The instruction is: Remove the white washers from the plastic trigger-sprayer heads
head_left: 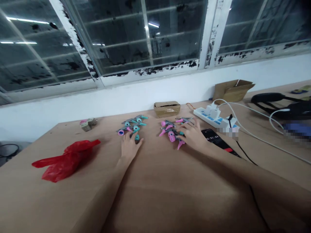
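Note:
Two groups of small grey spray-nozzle parts lie on the wooden table (155, 181). The left group has teal tips (134, 124), with one pink-capped piece at its near edge. The right group has pink tips (170, 127). My left hand (129, 147) lies flat on the table just below the teal group, fingers stretched out and touching its nearest pieces. My right hand (191, 134) rests over the right side of the pink group, fingers spread across several pieces and gripping none.
A red plastic bag (64, 160) lies at the left. At the back are a small cardboard box (167, 109), a larger open box (232, 90), a white power strip (215, 117) with cables, a phone (217, 139) showing a timer, and a small grey-pink piece (87, 124).

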Available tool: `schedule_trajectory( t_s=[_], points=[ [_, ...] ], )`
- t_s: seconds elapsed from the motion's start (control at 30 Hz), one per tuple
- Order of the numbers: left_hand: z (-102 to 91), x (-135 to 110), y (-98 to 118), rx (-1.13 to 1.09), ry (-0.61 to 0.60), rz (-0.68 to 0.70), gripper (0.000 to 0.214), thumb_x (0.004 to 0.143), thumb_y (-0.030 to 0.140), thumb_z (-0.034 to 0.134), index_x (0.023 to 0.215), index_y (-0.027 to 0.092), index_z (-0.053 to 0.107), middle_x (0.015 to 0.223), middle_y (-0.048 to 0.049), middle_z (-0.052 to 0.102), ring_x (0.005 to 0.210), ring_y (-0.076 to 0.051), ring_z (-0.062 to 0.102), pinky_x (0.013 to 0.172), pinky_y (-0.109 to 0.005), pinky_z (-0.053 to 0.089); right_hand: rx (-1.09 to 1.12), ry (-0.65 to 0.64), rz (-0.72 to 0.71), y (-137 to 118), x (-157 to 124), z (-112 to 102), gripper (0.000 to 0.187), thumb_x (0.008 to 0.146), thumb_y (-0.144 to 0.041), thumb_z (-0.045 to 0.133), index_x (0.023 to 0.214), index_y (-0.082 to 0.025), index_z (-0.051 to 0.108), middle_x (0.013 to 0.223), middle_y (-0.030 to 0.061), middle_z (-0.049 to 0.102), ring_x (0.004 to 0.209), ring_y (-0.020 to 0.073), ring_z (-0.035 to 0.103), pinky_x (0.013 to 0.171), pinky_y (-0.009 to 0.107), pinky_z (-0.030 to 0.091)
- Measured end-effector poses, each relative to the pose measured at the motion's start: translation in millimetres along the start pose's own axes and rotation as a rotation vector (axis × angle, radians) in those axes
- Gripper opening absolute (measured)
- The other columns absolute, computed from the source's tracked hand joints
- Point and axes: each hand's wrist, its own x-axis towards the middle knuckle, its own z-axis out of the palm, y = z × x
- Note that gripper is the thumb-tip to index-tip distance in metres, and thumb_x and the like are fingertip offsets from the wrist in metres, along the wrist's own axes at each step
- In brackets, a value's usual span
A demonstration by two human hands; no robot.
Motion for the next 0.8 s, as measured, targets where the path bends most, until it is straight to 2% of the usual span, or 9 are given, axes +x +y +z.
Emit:
schedule_trajectory(
  t_s=[0.1,0.2,0.27,0.37,0.43,0.5,0.57,0.7,0.8],
  points=[
    [0.0,0.5,-1.1,-0.030,-0.009,0.032,0.026,0.082,0.029,0.058,0.107,0.021,0.063,0.102,-0.0096,0.062,0.103,-0.027,0.054,0.091,-0.041,0.043,0.035,0.076,0.005,-8.4,-2.8,-3.0,0.014,0.086,-0.028,0.055,0.089,-0.020,0.067,0.097,0.0059,0.067,0.096,0.0242,0.058,0.104,0.055,0.011],
    [-8.4,-4.7,6.1,-0.073,0.008,0.067,0.026,0.081,0.032,0.061,0.105,0.020,0.063,0.099,-0.0091,0.064,0.104,-0.027,0.054,0.091,-0.040,0.044,0.153,0.073,-0.017,-19.7,-18.7,-13.0,0.013,0.087,-0.028,0.054,0.088,-0.022,0.065,0.094,0.0027,0.067,0.097,0.0217,0.059,0.106,0.053,0.013],
    [-17.2,-14.8,20.6,-0.105,0.026,0.082,0.030,0.080,0.036,0.062,0.104,0.019,0.062,0.101,-0.0097,0.063,0.101,-0.026,0.055,0.089,-0.039,0.045,0.288,0.021,0.005,-27.9,-29.8,-22.0,0.013,0.087,-0.031,0.054,0.088,-0.022,0.064,0.092,0.0023,0.068,0.096,0.0210,0.060,0.103,0.049,0.025],
    [-31.8,-37.3,53.8,-0.179,0.041,0.117,0.033,0.081,0.043,0.059,0.105,0.020,0.060,0.099,-0.0068,0.063,0.095,-0.022,0.058,0.085,-0.034,0.048,0.596,-0.112,0.133,-39.7,-41.1,-32.1,0.021,0.086,-0.040,0.055,0.095,-0.022,0.062,0.091,0.0029,0.068,0.086,0.0186,0.063,0.082,0.036,0.046],
    [-39.2,-50.4,73.7,-0.309,0.058,0.151,0.033,0.082,0.044,0.058,0.106,0.021,0.059,0.097,-0.0052,0.063,0.091,-0.020,0.059,0.082,-0.032,0.049,0.789,-0.189,0.213,-46.7,-45.4,-33.2,0.030,0.084,-0.044,0.055,0.105,-0.022,0.058,0.090,0.0029,0.067,0.079,0.0162,0.063,0.070,0.030,0.050],
    [-42.1,-55.9,82.8,-0.307,0.010,0.207,0.033,0.083,0.042,0.057,0.109,0.022,0.058,0.097,-0.0045,0.064,0.091,-0.019,0.059,0.082,-0.031,0.049,0.883,-0.223,0.243,-52.8,-48.8,-29.6,0.038,0.082,-0.044,0.058,0.112,-0.021,0.054,0.093,0.0042,0.066,0.078,0.0154,0.063,0.069,0.029,0.051],
    [-40.3,-52.4,77.6,-0.204,-0.049,0.203,0.031,0.084,0.040,0.057,0.109,0.022,0.059,0.098,-0.0054,0.065,0.094,-0.020,0.058,0.085,-0.033,0.047,0.899,-0.230,0.225,-58.0,-52.4,-23.6,0.041,0.081,-0.043,0.061,0.114,-0.020,0.052,0.098,0.0059,0.065,0.080,0.0156,0.062,0.071,0.030,0.051],
    [-29.5,-31.2,39.5,-0.089,-0.062,0.087,0.033,0.085,0.036,0.054,0.111,0.016,0.058,0.108,-0.0137,0.063,0.104,-0.030,0.055,0.089,-0.045,0.043,0.876,-0.217,0.151,-65.5,-61.2,-12.6,0.030,0.084,-0.039,0.058,0.106,-0.020,0.055,0.094,0.0049,0.064,0.080,0.0161,0.061,0.069,0.030,0.050],
    [-24.3,-15.4,10.5,-0.086,-0.094,0.048,0.040,0.086,0.038,0.053,0.121,0.020,0.051,0.118,-0.0100,0.060,0.110,-0.026,0.055,0.092,-0.038,0.044,0.838,-0.186,0.105,-68.0,-67.0,-7.4,0.020,0.085,-0.035,0.057,0.099,-0.020,0.057,0.090,0.0040,0.064,0.080,0.0161,0.061,0.070,0.030,0.049]
  ],
)
